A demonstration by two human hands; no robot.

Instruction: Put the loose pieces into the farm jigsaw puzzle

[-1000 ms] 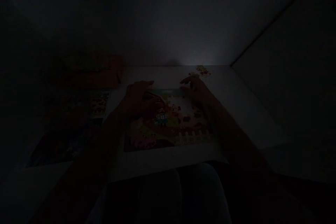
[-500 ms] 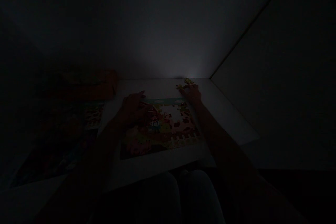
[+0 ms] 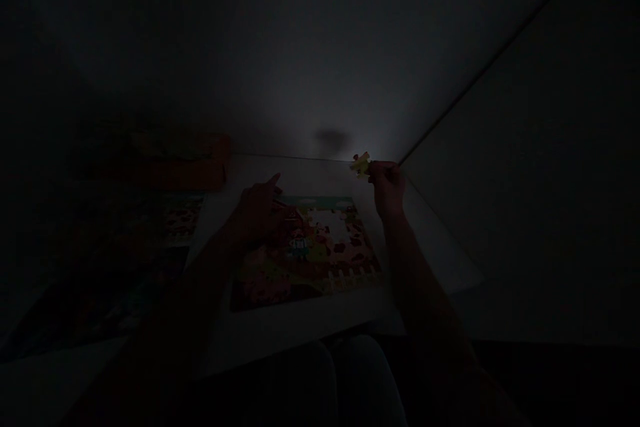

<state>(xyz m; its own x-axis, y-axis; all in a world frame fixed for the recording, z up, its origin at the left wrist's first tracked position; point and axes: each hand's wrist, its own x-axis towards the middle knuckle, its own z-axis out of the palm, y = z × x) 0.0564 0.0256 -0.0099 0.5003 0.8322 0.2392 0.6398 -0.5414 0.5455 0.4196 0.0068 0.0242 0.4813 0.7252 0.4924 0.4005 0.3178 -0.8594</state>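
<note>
Pinching a yellow puzzle piece (image 3: 360,165), the right hand (image 3: 387,185) fingers grip it; left hand (image 3: 257,210) fingers loosely spread on the puzzle (image 3: 305,250).

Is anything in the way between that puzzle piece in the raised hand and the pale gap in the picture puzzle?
Nothing visible: the right hand holds the puzzle piece above the table, and the gap lies bare. The left hand rests beside it, left.

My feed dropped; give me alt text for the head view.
Very dark: the right hand holds a puzzle piece up over a white table. The left hand rests on a nearly finished jigsaw puzzle.
</note>
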